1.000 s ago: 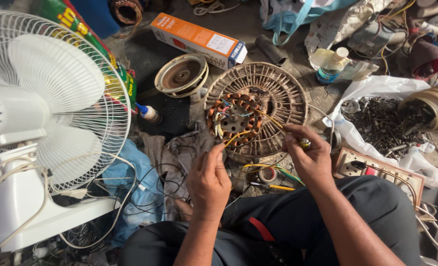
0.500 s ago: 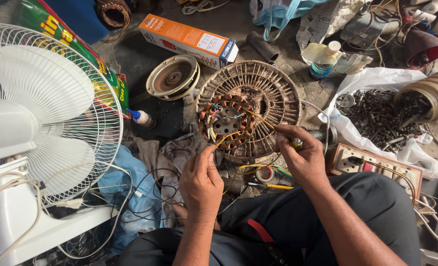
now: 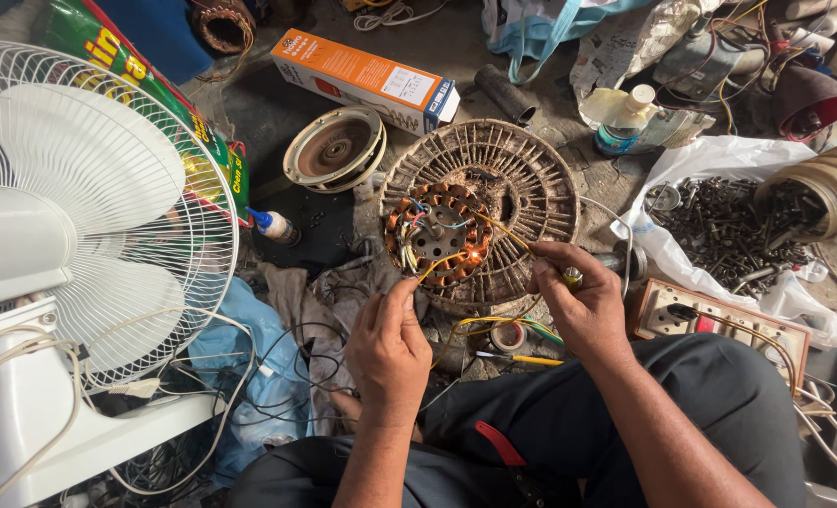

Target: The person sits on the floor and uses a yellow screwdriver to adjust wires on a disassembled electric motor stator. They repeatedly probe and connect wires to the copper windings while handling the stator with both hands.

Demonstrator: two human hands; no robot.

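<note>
Since the earlier frame both hands have come a little closer to the fan motor, and the small orange glow at the coil is now brighter; the motor itself and the things around it lie as before.

Nearest is the person's lap in dark trousers point(image 3: 569, 433). Just beyond it the left hand point(image 3: 388, 348) is nearly closed, its thumb and forefinger pinching a thin yellow wire point(image 3: 442, 263) that runs up to the coil. The right hand point(image 3: 583, 301) is also closed, gripping a small tool with a metal tip point(image 3: 572, 276); I cannot tell surely if it is a soldering iron. Between the hands, low on the floor, lie a roll of tape point(image 3: 507, 336) and a yellow screwdriver point(image 3: 522, 358).

Further away is the fan motor point(image 3: 437, 233), with copper windings, sitting inside a round rusty housing point(image 3: 522, 179) on the floor. To the right, near, is a switch board point(image 3: 719, 320); further, a white bag of screws point(image 3: 719, 221). On the left stands a white fan point(image 3: 71, 216). Far behind lie a round metal cover point(image 3: 336, 149) and an orange box point(image 3: 362, 80).

I judge the step is joining a wire to the winding. Next move calls for holding the wire still at the joint while the tip touches there, without pulling the thin coil leads.
</note>
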